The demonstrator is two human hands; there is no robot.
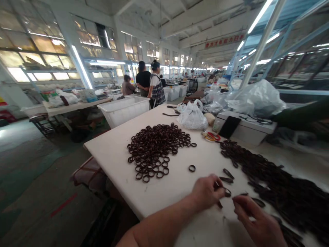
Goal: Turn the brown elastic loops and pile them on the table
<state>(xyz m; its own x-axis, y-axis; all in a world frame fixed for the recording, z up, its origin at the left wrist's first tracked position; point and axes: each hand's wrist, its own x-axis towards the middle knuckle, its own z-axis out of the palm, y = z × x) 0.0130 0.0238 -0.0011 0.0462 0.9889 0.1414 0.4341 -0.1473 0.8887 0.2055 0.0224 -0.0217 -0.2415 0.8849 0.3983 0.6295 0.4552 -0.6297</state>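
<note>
My left hand [207,190] is closed in a pinch on a small dark brown strip [227,192] just above the white table [115,154]. My right hand [257,219] is beside it, with fingertips pinched at the strip's other end. A pile of dark brown rings [156,145] lies on the table to the left. One single ring [192,168] lies apart, near my left hand. A long heap of dark flat strips [277,185] runs along the right side. A few loose strips [227,174] lie between the heap and my hands.
Scissors with red handles [211,136], a white plastic bag [192,116] and a grey box [244,128] stand at the table's far side. A white bin [124,110] stands beyond the table's left edge. Three people [149,84] stand far back in the aisle.
</note>
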